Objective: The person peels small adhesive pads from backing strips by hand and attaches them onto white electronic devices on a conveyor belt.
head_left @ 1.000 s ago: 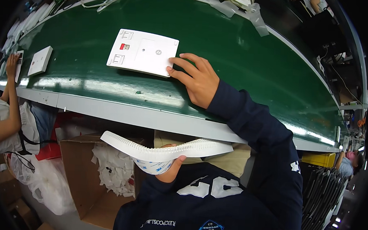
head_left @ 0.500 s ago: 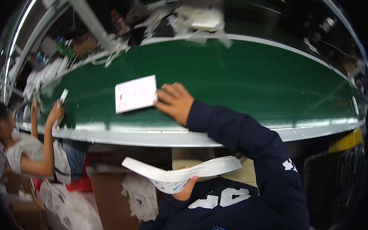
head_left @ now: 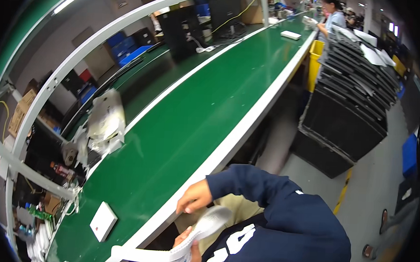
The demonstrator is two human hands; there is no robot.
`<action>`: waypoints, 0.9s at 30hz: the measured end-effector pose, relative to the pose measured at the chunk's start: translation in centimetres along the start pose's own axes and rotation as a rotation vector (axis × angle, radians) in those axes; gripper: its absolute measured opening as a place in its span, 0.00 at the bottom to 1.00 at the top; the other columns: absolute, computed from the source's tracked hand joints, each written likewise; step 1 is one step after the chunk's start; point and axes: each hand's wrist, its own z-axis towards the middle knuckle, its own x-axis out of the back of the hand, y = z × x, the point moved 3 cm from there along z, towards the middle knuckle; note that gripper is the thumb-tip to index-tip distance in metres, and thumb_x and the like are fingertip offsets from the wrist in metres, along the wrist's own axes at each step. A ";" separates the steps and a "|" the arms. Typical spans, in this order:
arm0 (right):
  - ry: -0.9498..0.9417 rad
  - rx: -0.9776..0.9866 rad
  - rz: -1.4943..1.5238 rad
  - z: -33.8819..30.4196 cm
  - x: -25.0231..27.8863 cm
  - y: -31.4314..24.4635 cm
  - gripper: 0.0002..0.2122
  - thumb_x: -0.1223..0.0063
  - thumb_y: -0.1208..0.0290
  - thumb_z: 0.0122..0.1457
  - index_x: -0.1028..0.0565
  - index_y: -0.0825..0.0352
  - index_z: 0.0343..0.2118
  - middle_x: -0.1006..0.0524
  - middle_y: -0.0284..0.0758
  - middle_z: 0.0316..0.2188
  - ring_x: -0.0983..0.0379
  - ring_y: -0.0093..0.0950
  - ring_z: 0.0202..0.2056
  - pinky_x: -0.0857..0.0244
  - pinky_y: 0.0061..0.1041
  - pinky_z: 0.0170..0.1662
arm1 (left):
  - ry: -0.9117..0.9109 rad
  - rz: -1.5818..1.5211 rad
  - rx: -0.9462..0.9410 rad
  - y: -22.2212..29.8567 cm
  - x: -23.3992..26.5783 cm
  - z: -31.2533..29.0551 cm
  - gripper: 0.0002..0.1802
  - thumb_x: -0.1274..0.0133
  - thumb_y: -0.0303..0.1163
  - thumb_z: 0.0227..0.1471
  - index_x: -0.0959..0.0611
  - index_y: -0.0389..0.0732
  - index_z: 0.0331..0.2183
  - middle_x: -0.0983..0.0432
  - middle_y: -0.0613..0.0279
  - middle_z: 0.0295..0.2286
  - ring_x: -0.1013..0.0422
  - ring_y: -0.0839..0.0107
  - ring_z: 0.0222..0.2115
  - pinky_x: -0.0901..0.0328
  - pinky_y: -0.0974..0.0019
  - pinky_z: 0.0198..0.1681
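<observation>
Moved off the white box [head_left: 103,221], the right hand [head_left: 196,196] has come back to the near edge of the green desk [head_left: 181,129], its fingers bent close together; whether they pinch anything, I cannot tell. The left hand's [head_left: 195,256] fingers hold a curved white strip [head_left: 149,256]. The box lies toward the desk's left end, between its long edges. Near the far right end lies another box [head_left: 290,35]; black trays [head_left: 347,100] are stacked beside the near edge.
</observation>
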 end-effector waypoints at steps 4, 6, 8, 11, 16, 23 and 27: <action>0.223 0.048 -0.182 -6.1 -1.2 -4.6 0.21 0.41 0.63 0.50 0.29 0.64 0.47 0.26 0.38 0.43 0.32 0.37 0.48 0.39 0.33 0.50 | 0.162 -0.038 -0.094 -0.1 -0.1 2.8 0.27 0.46 0.39 0.54 0.39 0.31 0.45 0.29 0.40 0.39 0.28 0.53 0.39 0.33 0.58 0.44; 0.267 -0.007 -0.259 -7.3 -1.5 -6.1 0.23 0.40 0.61 0.50 0.29 0.65 0.48 0.27 0.37 0.44 0.33 0.37 0.48 0.39 0.34 0.50 | 0.183 -0.034 -0.142 0.5 0.6 3.8 0.31 0.46 0.41 0.54 0.42 0.32 0.47 0.29 0.40 0.39 0.27 0.55 0.37 0.33 0.59 0.43; 0.386 -0.026 -0.335 -7.2 -1.6 -7.5 0.23 0.39 0.61 0.49 0.28 0.66 0.47 0.26 0.36 0.43 0.32 0.37 0.45 0.39 0.34 0.49 | 0.078 0.192 -0.309 2.2 2.1 5.5 0.34 0.43 0.43 0.51 0.41 0.32 0.47 0.28 0.40 0.37 0.27 0.56 0.34 0.32 0.61 0.41; 0.491 0.072 -0.400 -5.2 -1.6 -8.6 0.21 0.39 0.63 0.48 0.27 0.65 0.44 0.25 0.36 0.40 0.30 0.37 0.43 0.39 0.34 0.48 | -0.134 0.549 -0.437 7.1 5.9 8.3 0.32 0.42 0.41 0.50 0.37 0.32 0.47 0.26 0.41 0.36 0.26 0.55 0.33 0.33 0.59 0.41; 0.544 0.438 -0.329 -0.9 -2.3 -10.2 0.19 0.39 0.64 0.50 0.27 0.66 0.44 0.25 0.37 0.40 0.30 0.39 0.43 0.37 0.34 0.46 | 0.080 0.285 -0.555 11.9 7.6 9.0 0.25 0.47 0.36 0.53 0.34 0.28 0.46 0.25 0.42 0.34 0.28 0.55 0.31 0.36 0.52 0.39; 0.708 0.567 -0.289 -1.5 -5.9 -10.1 0.19 0.39 0.67 0.48 0.28 0.66 0.43 0.26 0.36 0.38 0.32 0.38 0.41 0.37 0.36 0.43 | -0.155 -0.578 -0.701 7.1 6.6 5.2 0.23 0.39 0.34 0.45 0.28 0.53 0.44 0.23 0.53 0.33 0.28 0.52 0.31 0.38 0.43 0.36; 0.813 0.473 -0.206 -3.8 -5.0 -7.9 0.17 0.38 0.75 0.44 0.26 0.64 0.40 0.26 0.34 0.39 0.32 0.37 0.41 0.37 0.34 0.43 | -0.440 -0.513 -0.524 9.5 2.8 8.1 0.12 0.38 0.30 0.44 0.22 0.47 0.33 0.22 0.51 0.34 0.27 0.47 0.38 0.37 0.42 0.40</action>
